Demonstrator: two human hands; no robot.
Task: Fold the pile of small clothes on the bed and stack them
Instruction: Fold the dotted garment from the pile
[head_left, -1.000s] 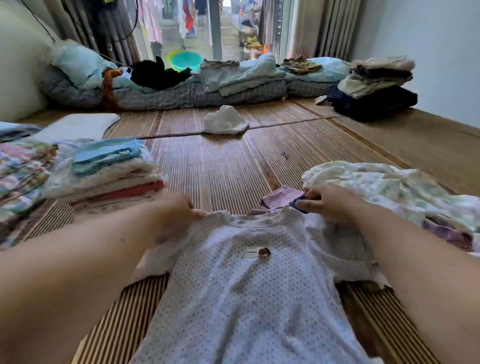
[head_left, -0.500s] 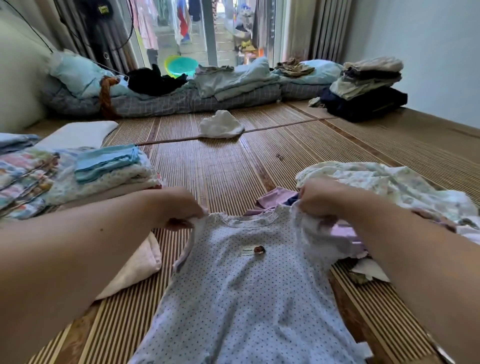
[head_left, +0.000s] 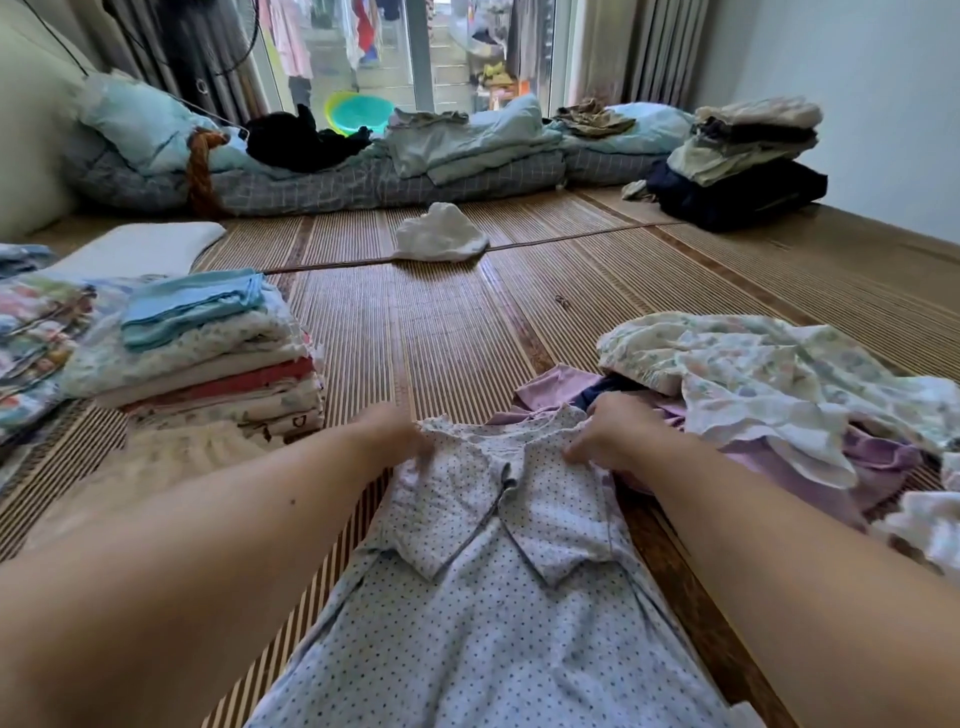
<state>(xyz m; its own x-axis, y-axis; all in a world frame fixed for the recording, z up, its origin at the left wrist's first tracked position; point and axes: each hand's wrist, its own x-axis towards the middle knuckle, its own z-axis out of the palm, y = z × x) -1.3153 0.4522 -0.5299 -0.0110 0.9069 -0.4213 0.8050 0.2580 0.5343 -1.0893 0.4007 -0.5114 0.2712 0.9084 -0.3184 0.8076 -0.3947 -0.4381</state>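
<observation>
A white dotted small shirt (head_left: 483, 613) lies flat on the bamboo mat (head_left: 447, 332) in front of me, both short sleeves folded in over its chest. My left hand (head_left: 397, 434) grips the left shoulder at the collar. My right hand (head_left: 615, 428) grips the right shoulder, fingers curled on the fabric. An unfolded pile of floral and purple clothes (head_left: 769, 395) lies at the right. A stack of folded clothes (head_left: 218, 358) with a blue piece on top stands at the left.
Another colourful folded stack (head_left: 36, 348) sits at the far left, beside a white cushion (head_left: 140, 247). A crumpled white cloth (head_left: 441, 234) lies mid-mat. Bedding (head_left: 322, 176) lines the back and a dark folded pile (head_left: 743, 161) stands back right.
Both sleeves of the dotted shirt have been folded inward over the chest. My hands moved closer together at the collar, and the chest label is now covered.
</observation>
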